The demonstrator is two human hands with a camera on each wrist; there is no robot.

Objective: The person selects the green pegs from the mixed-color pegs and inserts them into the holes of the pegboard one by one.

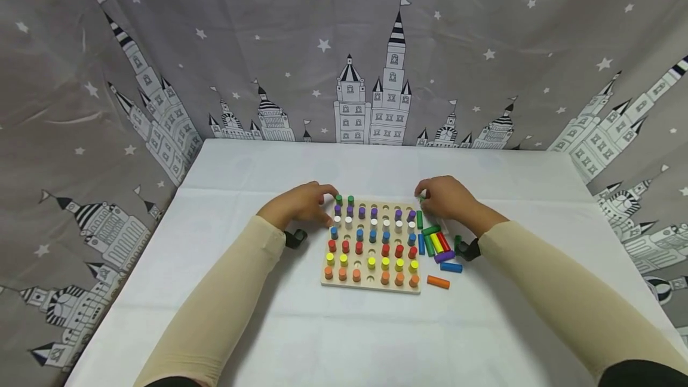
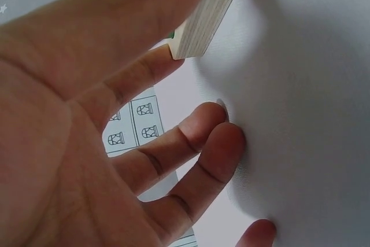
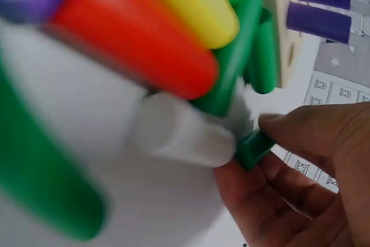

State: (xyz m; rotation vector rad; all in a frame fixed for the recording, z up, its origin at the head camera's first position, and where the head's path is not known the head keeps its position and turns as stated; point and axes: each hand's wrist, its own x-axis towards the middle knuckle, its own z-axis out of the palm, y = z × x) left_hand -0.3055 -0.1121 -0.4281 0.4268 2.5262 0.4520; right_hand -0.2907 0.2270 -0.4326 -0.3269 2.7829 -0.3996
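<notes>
A wooden pegboard (image 1: 371, 287) lies on the table, holding coloured pegs in rows: orange nearest, then yellow, red, blue, white, purple and green. Only two green pegs (image 1: 350, 200) stand in the far row, at its left end. My left hand (image 1: 301, 203) holds the board's far left corner between thumb and index finger; its other fingers are loosely bent by the tablecloth. Beyond the board's far right corner, my right hand (image 1: 448, 196) pinches a green peg (image 3: 254, 150) between thumb and fingers. In the right wrist view, a white peg (image 3: 185, 131) lies close to those fingertips.
Loose pegs lie right of the board, among them a red peg (image 1: 443, 241), a yellow peg (image 1: 436, 243), a purple peg (image 1: 444, 257), a blue peg (image 1: 451, 267) and an orange peg (image 1: 438, 282). A grey castle-print curtain (image 1: 457, 46) hangs behind the white-covered table (image 1: 258, 333).
</notes>
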